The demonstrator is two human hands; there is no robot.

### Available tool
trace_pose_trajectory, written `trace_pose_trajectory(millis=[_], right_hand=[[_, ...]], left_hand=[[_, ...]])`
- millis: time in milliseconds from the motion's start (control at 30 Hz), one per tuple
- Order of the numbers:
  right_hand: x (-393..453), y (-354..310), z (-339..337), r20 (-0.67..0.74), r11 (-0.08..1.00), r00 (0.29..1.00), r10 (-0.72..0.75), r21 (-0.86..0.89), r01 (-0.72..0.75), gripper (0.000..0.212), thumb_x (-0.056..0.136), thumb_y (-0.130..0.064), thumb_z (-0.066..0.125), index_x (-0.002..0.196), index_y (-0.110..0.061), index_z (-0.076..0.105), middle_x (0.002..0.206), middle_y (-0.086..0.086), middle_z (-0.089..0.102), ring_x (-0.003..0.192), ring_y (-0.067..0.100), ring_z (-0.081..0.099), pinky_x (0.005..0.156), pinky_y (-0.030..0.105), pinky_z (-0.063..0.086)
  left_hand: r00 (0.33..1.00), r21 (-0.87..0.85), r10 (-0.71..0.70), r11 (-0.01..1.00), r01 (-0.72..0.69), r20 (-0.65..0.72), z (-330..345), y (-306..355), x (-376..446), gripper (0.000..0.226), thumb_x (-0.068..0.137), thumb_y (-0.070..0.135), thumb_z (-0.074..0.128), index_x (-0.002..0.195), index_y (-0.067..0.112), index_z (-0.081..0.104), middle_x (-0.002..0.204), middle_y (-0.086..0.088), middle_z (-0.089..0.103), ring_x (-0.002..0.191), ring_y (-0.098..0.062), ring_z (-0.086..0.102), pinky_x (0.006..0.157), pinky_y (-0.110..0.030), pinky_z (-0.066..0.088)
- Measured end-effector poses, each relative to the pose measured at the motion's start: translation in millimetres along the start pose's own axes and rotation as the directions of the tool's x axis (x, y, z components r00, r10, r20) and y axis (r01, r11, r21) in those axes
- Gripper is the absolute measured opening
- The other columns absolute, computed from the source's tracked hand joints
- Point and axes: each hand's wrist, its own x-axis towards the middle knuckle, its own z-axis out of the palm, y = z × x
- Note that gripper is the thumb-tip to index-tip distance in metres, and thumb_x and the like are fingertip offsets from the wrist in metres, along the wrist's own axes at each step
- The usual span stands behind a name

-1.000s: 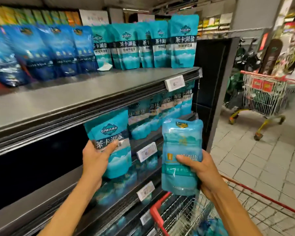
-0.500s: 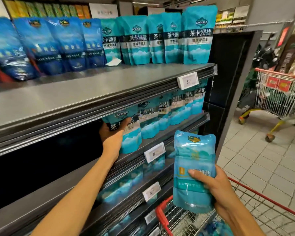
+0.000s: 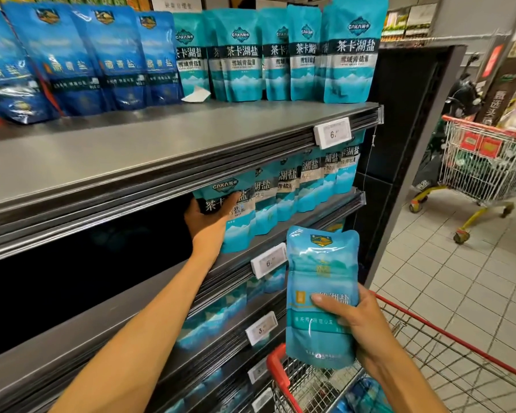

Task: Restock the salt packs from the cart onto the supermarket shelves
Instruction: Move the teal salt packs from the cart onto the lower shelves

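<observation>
Since the earlier frame, the left hand [image 3: 204, 222] has carried its teal salt pack [image 3: 236, 214] from in front of the shelving onto the second shelf [image 3: 280, 234], setting it upright at the left end of the row of matching packs [image 3: 307, 183]; the fingers grip it. The right hand [image 3: 359, 329] holds a second salt pack [image 3: 319, 281] upright above the red cart [image 3: 429, 347].

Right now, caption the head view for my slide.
Left hand sets a teal salt pack upright on the second shelf while the right hand holds another pack above the red cart.
</observation>
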Motion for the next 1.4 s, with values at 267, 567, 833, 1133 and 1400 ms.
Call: trace_pose_trajectory(millis=[267,567,833,1133,1400], right_hand=[[6,6,20,0.036,1.000,0.999,0.009,-0.028,-0.008,0.051,0.064,-0.013,0.090,0.111,-0.012,0.070,0.109,0.018,0.074,0.096,0.040,0.073,0.070,0.041,0.061],[10,11,42,0.104,0.999,0.994,0.015,-0.030,-0.012,0.037,0.067,-0.015,0.090,0.101,-0.021,0.075,0.109,0.016,0.075,0.096,0.037,0.073,0.071,0.040,0.061],[22,21,105,0.282,0.995,0.959,0.027,-0.097,0.001,0.039,0.068,-0.018,0.088,0.105,-0.020,0.075,0.110,0.012,0.075,0.100,0.034,0.073,0.075,0.039,0.061],[23,37,245,0.514,0.988,0.857,0.036,-0.149,0.048,0.043,0.068,-0.023,0.086,0.108,-0.018,0.073,0.108,0.004,0.077,0.104,0.029,0.071,0.100,0.064,0.047],[16,55,358,0.476,0.979,0.879,0.000,-0.180,0.097,0.023,0.077,-0.007,0.081,0.064,-0.013,0.062,0.055,-0.005,0.066,0.057,0.013,0.067,0.053,0.026,0.054]], left_hand=[[0.998,-0.020,0.027,0.999,-0.026,0.053,-10,0,-3,0.056,0.072,0.000,0.082,0.119,0.009,0.052,0.107,0.003,0.061,0.088,0.002,0.064,0.064,-0.004,0.050],[0.994,0.251,-0.093,0.965,0.077,0.052,-49,-6,-7,0.021,0.100,0.030,0.050,0.108,0.014,0.060,0.102,-0.002,0.061,0.080,-0.008,0.059,0.065,-0.016,0.044],[0.997,0.158,0.053,0.987,-0.044,-0.059,-145,34,-28,0.030,0.098,0.006,0.032,0.096,0.017,0.060,0.088,0.002,0.065,0.073,-0.009,0.059,0.055,-0.022,0.043],[0.942,0.281,0.220,0.949,-0.146,-0.253,-275,83,-92,0.017,0.101,0.006,0.043,0.093,0.013,0.056,0.082,-0.003,0.061,0.064,-0.008,0.054,0.054,-0.021,0.042],[0.844,0.536,0.362,0.837,-0.108,-0.396,-351,94,-136,0.016,0.096,0.006,0.054,0.092,0.022,0.054,0.064,0.007,0.059,0.055,-0.004,0.053,0.056,-0.016,0.043]])
